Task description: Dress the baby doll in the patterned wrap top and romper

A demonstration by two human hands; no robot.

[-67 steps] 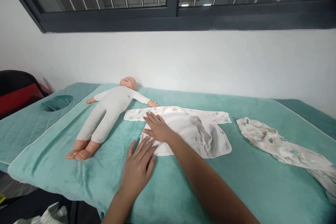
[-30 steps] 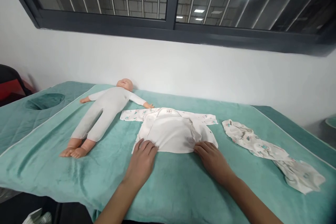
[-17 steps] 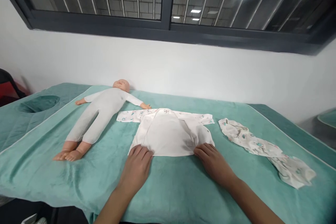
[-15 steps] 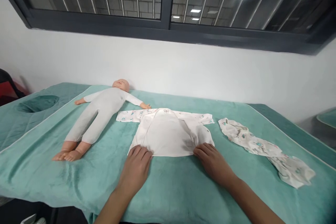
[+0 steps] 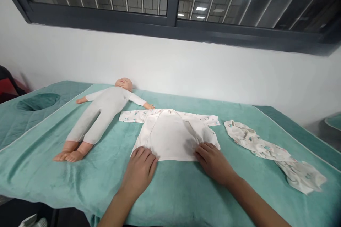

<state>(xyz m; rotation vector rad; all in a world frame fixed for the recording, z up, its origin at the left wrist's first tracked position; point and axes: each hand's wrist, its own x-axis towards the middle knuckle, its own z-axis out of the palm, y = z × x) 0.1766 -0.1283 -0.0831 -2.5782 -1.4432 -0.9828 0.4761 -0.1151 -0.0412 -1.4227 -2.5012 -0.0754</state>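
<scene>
A white baby shirt (image 5: 170,134) lies spread flat, inside up, on the teal blanket (image 5: 173,191), its printed sleeves stretched out to both sides. My left hand (image 5: 140,170) rests palm down at the shirt's lower left hem, fingers flat on the cloth edge. My right hand (image 5: 213,161) lies flat at the lower right hem, fingertips touching the fabric. A baby doll (image 5: 102,113) in a grey suit lies on its back to the left of the shirt, one arm reaching to the shirt's left sleeve.
A crumpled pair of printed baby trousers (image 5: 274,154) lies to the right of the shirt. The padded table has a face hole (image 5: 37,101) at far left. A white wall and a dark-framed window stand behind. The blanket's near edge hangs over the table front.
My right hand left the shirt's left side and came down to the lower right hem; my left hand stayed at the lower left. In the last second both hands barely moved.
</scene>
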